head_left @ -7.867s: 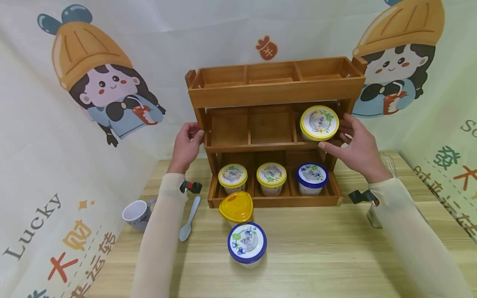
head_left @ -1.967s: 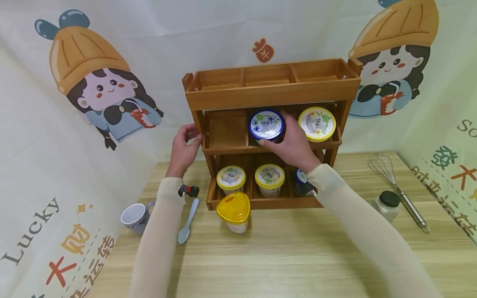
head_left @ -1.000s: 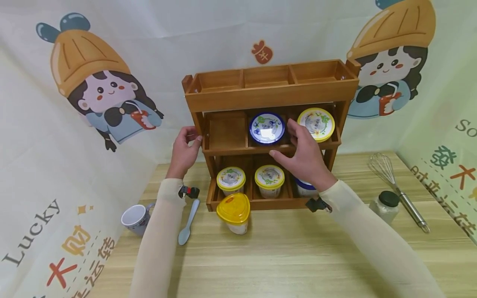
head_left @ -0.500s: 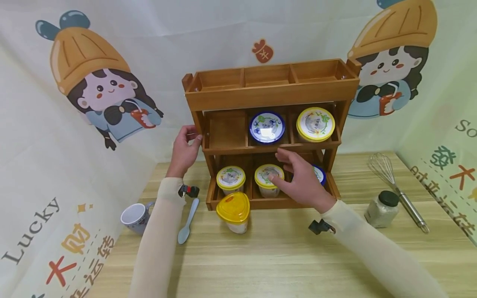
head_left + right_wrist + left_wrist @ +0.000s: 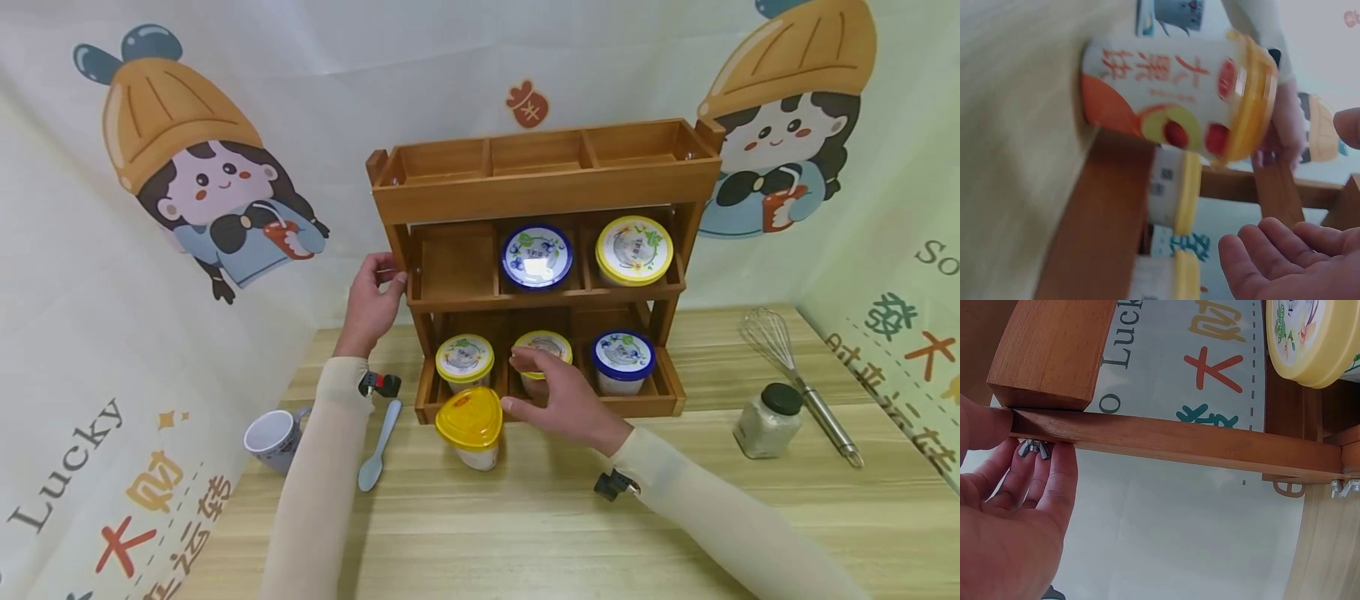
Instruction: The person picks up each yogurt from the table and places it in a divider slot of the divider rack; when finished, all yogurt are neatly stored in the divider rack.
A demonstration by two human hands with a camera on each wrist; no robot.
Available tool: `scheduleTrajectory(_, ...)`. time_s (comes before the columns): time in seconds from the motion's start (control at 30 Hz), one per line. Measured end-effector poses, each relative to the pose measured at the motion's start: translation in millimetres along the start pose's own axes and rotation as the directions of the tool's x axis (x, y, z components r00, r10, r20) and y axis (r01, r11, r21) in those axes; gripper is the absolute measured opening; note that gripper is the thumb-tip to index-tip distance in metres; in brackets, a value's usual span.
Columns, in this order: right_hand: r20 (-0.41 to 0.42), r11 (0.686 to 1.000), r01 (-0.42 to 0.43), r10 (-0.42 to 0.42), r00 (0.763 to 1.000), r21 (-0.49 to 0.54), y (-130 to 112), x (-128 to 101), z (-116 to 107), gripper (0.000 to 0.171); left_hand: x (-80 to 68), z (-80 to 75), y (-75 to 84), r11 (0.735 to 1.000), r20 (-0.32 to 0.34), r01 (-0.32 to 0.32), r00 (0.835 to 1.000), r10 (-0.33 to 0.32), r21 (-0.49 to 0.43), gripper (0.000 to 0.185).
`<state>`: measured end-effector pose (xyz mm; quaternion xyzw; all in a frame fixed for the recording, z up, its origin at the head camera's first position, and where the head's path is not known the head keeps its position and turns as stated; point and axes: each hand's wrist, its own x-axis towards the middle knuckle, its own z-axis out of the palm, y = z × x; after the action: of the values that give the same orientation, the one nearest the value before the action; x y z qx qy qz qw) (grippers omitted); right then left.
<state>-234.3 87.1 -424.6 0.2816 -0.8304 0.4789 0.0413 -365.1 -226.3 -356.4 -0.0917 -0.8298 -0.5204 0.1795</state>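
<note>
My left hand (image 5: 372,302) pinches the left side post of a wooden three-tier rack (image 5: 547,190), thumb in front and fingers behind by a wing nut (image 5: 1034,447). My right hand (image 5: 564,398) hovers with spread fingers and nothing in its grasp. Its thumb tip is right at a cup with a yellow triangular lid (image 5: 472,421), which stands on the table before the rack and shows fruit pictures in the right wrist view. A blue-lidded tub (image 5: 537,258) sits in the middle tier's centre compartment, with a yellow-lidded tub (image 5: 634,250) to its right.
Two yellow-lidded tubs and a blue-lidded tub (image 5: 623,360) fill the bottom tier. A light blue spoon (image 5: 380,446) and a mug (image 5: 273,437) lie left on the table (image 5: 525,533). A dark-capped jar (image 5: 768,422) and a whisk (image 5: 806,387) are at right.
My right hand has set the blue-lidded tub in the middle tier, let go, and moved down and left to the triangular-lidded cup. My left hand stays on the post.
</note>
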Motion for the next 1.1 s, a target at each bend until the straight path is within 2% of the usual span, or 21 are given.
scheduleTrajectory(0.1,0.057,0.999,-0.024,0.022,0.998,0.021,1,0,10,0.078,0.6,-0.3,-0.7,1.000,0.000,-0.013,1.000,0.013,-0.001,0.037)
scheduleTrajectory(0.4,0.162,0.997,-0.072,0.076,0.984,-0.030,4,2,31,0.089,1.7,0.2,-1.5,1.000,0.006,-0.002,1.000,0.002,-0.002,0.036)
scheduleTrajectory(0.63,0.182,0.987,-0.103,0.125,0.975,-0.126,5,4,41,0.102,1.0,0.1,-2.2,1.000,0.010,0.007,1.000,-0.007,0.003,0.037)
scheduleTrajectory(0.77,0.189,0.982,-0.138,0.160,0.969,-0.126,5,3,44,0.106,1.7,0.2,-2.9,1.000,0.011,0.006,1.000,-0.006,0.005,0.037)
scheduleTrajectory(1.1,0.187,0.982,-0.137,0.160,0.969,-0.127,1,2,44,0.101,1.0,-0.7,-3.1,1.000,0.016,0.009,1.000,-0.009,0.004,0.036)
